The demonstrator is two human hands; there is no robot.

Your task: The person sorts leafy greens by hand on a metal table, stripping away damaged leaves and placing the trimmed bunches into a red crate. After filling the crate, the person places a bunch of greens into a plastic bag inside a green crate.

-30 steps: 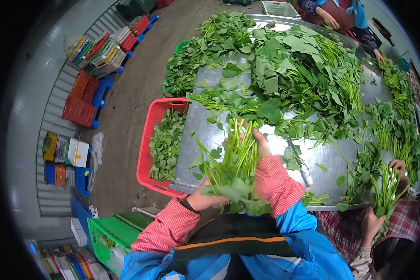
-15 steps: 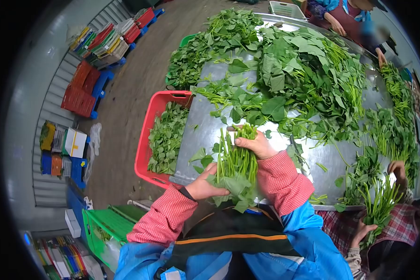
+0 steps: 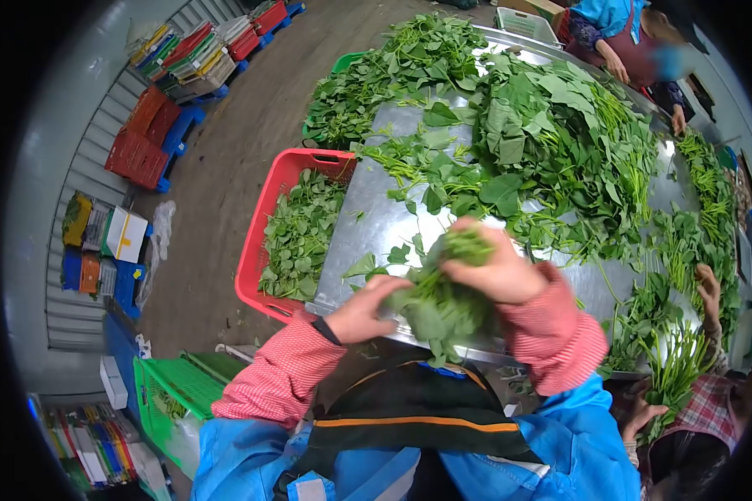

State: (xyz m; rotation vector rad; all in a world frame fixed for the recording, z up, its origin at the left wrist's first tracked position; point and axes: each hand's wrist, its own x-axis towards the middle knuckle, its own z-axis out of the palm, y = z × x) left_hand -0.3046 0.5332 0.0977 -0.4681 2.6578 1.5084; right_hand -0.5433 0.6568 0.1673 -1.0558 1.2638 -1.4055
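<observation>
Where a bunch of greens (image 3: 445,316) points its leaves at the near edge of the metal table (image 3: 366,238), the right hand (image 3: 510,271) grips its stem end, fingers curled; the left hand (image 3: 362,312), half-open, empty, is beside the leaves, contact unclear.

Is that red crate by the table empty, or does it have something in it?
Not empty: leafy green stems lie inside the red crate, covering most of what shows of its inside.
</observation>
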